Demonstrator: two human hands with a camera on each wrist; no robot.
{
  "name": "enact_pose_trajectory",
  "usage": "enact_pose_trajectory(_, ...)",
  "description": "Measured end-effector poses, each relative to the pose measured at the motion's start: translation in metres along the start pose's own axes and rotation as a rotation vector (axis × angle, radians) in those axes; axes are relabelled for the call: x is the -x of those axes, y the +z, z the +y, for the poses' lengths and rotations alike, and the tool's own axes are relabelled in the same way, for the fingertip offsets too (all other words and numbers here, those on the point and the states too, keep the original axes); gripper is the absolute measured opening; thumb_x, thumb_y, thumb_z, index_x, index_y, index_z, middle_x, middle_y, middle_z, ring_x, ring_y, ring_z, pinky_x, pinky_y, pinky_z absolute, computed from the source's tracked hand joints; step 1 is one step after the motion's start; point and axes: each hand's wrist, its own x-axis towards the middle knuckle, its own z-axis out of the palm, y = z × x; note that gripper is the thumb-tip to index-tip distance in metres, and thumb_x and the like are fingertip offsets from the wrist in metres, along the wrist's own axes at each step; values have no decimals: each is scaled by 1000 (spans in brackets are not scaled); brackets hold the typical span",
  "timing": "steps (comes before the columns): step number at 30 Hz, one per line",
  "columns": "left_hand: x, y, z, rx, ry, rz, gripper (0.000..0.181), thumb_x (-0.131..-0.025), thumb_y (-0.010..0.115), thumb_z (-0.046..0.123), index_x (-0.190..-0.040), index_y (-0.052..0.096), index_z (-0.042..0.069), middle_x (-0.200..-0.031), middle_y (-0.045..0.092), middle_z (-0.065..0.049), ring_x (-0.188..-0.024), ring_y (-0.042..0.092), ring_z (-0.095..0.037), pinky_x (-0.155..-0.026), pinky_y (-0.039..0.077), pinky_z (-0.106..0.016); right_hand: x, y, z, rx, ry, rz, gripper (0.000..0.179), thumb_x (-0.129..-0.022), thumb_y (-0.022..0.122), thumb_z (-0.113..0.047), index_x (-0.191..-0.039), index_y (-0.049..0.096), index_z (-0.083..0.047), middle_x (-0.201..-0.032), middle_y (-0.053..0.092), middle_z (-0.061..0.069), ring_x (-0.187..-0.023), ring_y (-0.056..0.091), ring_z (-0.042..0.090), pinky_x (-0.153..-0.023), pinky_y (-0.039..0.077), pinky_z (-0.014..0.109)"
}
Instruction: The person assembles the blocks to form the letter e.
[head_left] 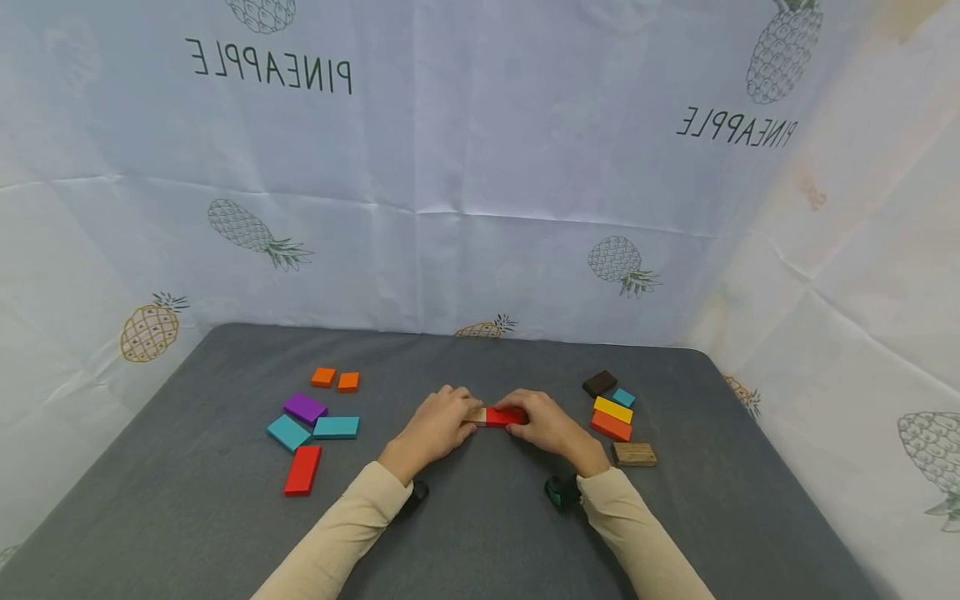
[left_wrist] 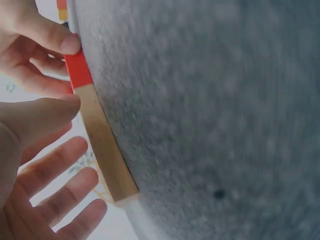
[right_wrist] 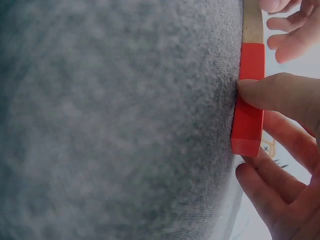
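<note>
A red block (right_wrist: 250,117) and a light wooden block (left_wrist: 104,142) lie end to end in a line on the grey cloth, their ends meeting between the hands. My right hand (head_left: 547,423) pinches the red block, thumb on its near side and fingers behind it. At the wooden block is my left hand (head_left: 437,423); in the left wrist view its thumb tip lies by the joint, and its other fingers (left_wrist: 70,187) are spread loosely along the block's upper edge without curling round it.
On the left lie orange pieces (head_left: 323,377), a purple block (head_left: 305,407), teal blocks (head_left: 336,427) and a red block (head_left: 303,471). To the right are a dark brown block (head_left: 600,383), a small teal piece (head_left: 623,397), yellow (head_left: 613,409) and orange-red (head_left: 611,426) blocks, and a brown wooden block (head_left: 634,454).
</note>
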Motion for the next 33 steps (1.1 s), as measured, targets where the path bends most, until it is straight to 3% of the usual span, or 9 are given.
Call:
enact_pose_trajectory(6, 2, 2, 8, -40, 18, 8, 31, -91, 72, 20, -122, 71, 12, -110, 67, -6, -93, 58, -25, -81, 51, -43, 2, 0, -1, -13, -5, 9, 33, -89, 73, -7, -122, 68, -6, -119, 68, 8, -106, 64, 23, -92, 54, 44)
enact_pose_trajectory(20, 5, 4, 16, -127, 2, -99, 40, -94, 68, 32, -130, 66, 15, -117, 61, -4, -98, 54, -22, -83, 49, -38, 18, -9, 1, -73, 54, 82, 38, -89, 74, -14, -126, 67, -8, -127, 65, 9, -118, 62, 30, -100, 49, 53)
enact_pose_trajectory(33, 4, 2, 18, -102, -29, -134, 41, -93, 70, 30, -132, 65, 17, -125, 59, -5, -109, 54, -25, -91, 49, -44, 39, -21, 3, -59, 126, 131, 37, -88, 75, -13, -124, 68, -7, -127, 65, 11, -121, 60, 33, -102, 47, 55)
